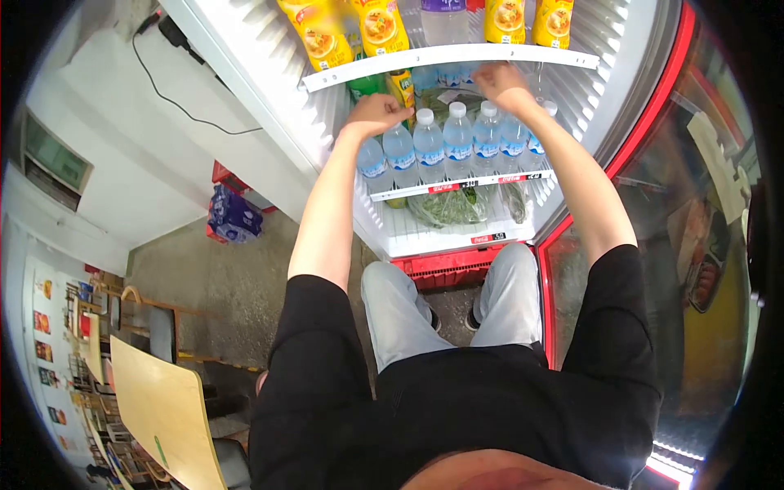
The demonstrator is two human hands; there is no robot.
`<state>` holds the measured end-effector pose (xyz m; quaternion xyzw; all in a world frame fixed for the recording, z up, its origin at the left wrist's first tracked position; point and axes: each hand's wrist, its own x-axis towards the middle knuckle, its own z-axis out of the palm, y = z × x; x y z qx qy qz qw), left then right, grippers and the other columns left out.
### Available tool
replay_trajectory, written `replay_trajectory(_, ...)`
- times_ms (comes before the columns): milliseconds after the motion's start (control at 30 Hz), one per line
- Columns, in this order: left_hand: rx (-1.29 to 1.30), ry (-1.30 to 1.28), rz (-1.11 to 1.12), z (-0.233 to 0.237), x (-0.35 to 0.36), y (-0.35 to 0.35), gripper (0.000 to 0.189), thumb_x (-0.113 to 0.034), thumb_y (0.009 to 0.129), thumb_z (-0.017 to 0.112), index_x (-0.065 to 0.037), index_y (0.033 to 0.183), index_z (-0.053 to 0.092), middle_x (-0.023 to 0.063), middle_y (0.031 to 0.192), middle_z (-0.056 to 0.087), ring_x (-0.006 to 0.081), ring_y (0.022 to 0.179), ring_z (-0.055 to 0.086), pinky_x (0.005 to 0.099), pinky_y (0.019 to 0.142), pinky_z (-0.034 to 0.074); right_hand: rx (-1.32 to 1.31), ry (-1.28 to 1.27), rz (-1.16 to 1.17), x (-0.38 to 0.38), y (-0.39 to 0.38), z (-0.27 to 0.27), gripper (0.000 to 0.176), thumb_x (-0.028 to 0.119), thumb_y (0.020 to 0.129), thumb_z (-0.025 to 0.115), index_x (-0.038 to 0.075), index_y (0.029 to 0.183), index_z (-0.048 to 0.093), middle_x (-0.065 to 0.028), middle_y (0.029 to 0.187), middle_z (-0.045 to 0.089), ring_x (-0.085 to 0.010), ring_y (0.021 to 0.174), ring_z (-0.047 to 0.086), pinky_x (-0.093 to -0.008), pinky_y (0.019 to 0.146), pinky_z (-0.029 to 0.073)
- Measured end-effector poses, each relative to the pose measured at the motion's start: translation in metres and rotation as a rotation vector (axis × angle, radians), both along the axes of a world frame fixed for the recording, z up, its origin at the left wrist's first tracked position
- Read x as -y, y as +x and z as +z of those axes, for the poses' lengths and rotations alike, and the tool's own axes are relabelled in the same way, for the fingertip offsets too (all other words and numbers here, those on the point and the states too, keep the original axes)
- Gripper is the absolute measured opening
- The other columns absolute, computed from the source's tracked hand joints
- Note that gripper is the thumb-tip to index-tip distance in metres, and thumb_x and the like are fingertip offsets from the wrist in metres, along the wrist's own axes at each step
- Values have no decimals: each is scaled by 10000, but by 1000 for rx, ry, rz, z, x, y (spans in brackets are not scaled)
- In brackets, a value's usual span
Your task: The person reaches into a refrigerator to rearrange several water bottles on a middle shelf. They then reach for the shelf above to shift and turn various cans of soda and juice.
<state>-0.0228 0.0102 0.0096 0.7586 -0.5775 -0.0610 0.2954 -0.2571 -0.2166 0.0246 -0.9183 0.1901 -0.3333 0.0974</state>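
Water bottles [457,139]: row of clear plastic ones with white caps and blue labels, upright along the front of the middle shelf [392,193] of an open display fridge [269,90].
Left hand [376,110]: over the left end of the row, just above the caps; grip curled together into a fist, nothing seen inside it.
Right hand [500,82]: deeper in, above the right-hand bottles, just under the upper shelf; back of hand faces the camera, so cannot tell whether the grip is apart or clamped on anything.
Handling: full bottles, likely fairly heavy; thin walls give under a squeeze; probably slick with cold damp; not fragile.
Hold point: best round the body at the label, or at the neck under the cap where bottles stand packed.
Nearby: yellow juice bottles [327,33] above; bag of greens [449,204] below; red-framed door [653,106] at right.
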Motion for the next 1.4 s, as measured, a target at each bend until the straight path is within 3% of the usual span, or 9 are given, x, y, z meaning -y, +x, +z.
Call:
replay_trajectory(133, -27, 86, 18, -2, 3, 8, 531, -574, 830, 763, -44, 811, 736, 98, 750, 717, 225, 706, 678, 363, 666, 511, -145, 92, 61, -14, 38, 6, 475, 500, 1000, 542, 91, 1049, 778, -170, 975, 762, -396, 978, 702, -487, 945, 525)
replay_trajectory(300, -95, 182, 4, -1, 2, 14, 538, -588, 825, 776, -53, 811, 723, 48, 736, 675, 169, 700, 615, 331, 650, 472, -389, 335, 165, -15, 60, 13, 864, 729, 1003, 283, 35, 891, 785, -182, 979, 753, -383, 1023, 683, -452, 981, 499)
replay_trajectory(500, -100, 199, -67, -2, 5, 16, 482, -540, 809, 823, -69, 833, 721, 3, 729, 631, 122, 686, 560, 304, 614, 421, -547, 273, 102, -30, 54, 3, 841, 767, 978, 302, 81, 968, 789, -207, 1109, 739, -397, 1123, 662, -467, 1031, 476)
replay_trajectory(633, 9, 251, -44, 5, -2, 9, 504, -546, 775, 831, -61, 860, 725, 34, 745, 642, 157, 722, 587, 321, 646, 446, -520, 128, 82, -19, 62, -9, 827, 756, 976, 324, 80, 1112, 779, -221, 1169, 725, -408, 1171, 651, -495, 1035, 481)
replay_trajectory(833, 61, 196, -64, -2, -3, 10, 493, -498, 755, 836, -44, 902, 711, 73, 826, 684, 191, 784, 627, 344, 700, 481, -553, 146, 103, -30, 59, 0, 837, 776, 955, 358, 75, 1153, 771, -231, 1141, 731, -416, 1158, 658, -489, 1016, 499)
replay_trajectory(1033, 73, 109, -85, -9, -1, 15, 472, -433, 739, 847, -33, 931, 685, 93, 864, 696, 198, 814, 638, 347, 710, 491, -608, 172, 38, -33, 53, 5, 843, 815, 886, 447, 76, 1093, 795, -227, 1090, 744, -405, 1078, 693, -455, 953, 531)
replay_trajectory(1233, 43, 102, -91, -6, 0, 17, 453, -411, 739, 838, -34, 922, 666, 101, 853, 685, 221, 823, 644, 355, 711, 496, -587, 129, 96, -43, 49, 7, 804, 786, 878, 498, 31, 877, 774, -224, 883, 734, -382, 908, 715, -469, 845, 535)
replay_trajectory(1333, 77, 137, -40, -3, 2, 14, 449, -406, 738, 831, -33, 927, 666, 106, 853, 687, 235, 822, 650, 359, 713, 502, -586, 102, 117, -39, 49, 3, 772, 751, 872, 531, 8, 788, 723, -218, 791, 698, -371, 824, 698, -466, 796, 528)
replay_trajectory(1400, 101, 122, -26, -3, 4, 12, 448, -405, 737, 825, -33, 930, 666, 111, 861, 689, 237, 831, 653, 362, 718, 504, -502, 175, 162, -34, 48, -3, 653, 646, 860, 658, 5, 737, 653, -146, 693, 613, -280, 701, 580, -428, 690, 467)
